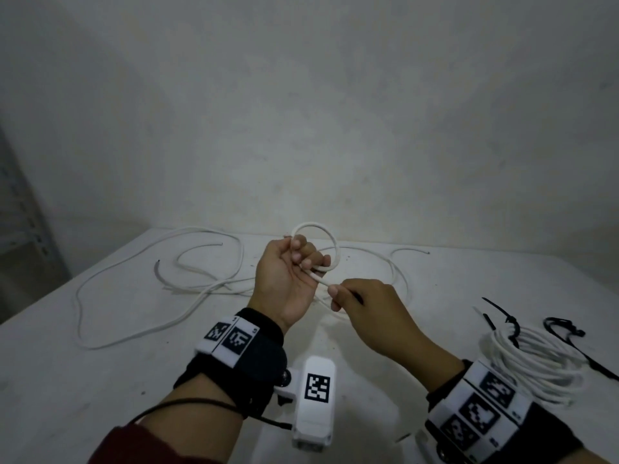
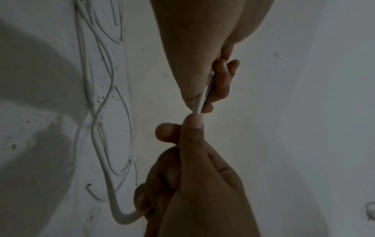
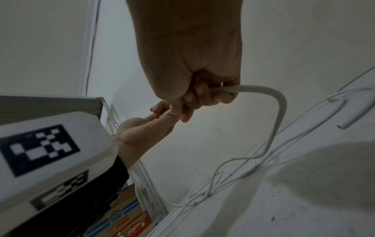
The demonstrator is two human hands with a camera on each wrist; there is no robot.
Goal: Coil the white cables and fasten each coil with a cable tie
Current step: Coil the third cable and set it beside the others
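My left hand [image 1: 303, 259] is raised above the table and grips a small loop of white cable [image 1: 336, 244] in its curled fingers. Just below it, my right hand [image 1: 335, 298] pinches the same cable [image 1: 320, 278] between thumb and fingers. The left wrist view shows the cable [image 2: 199, 102] running from the left hand [image 2: 202, 109] into the right hand [image 2: 190, 125]. In the right wrist view the cable [image 3: 280, 102] leaves my right hand [image 3: 198, 99] and drops to the table. Loose white cables [image 1: 78, 296] sprawl across the far half of the table.
A finished white coil [image 1: 536, 360] lies at the right, bound with a black cable tie [image 1: 510, 324]. Loose black ties [image 1: 566, 324] lie beside it. The white table [image 1: 100, 396] ends at a bare wall. A metal shelf [image 1: 20, 212] holding cartons [image 3: 134, 224] stands at the left.
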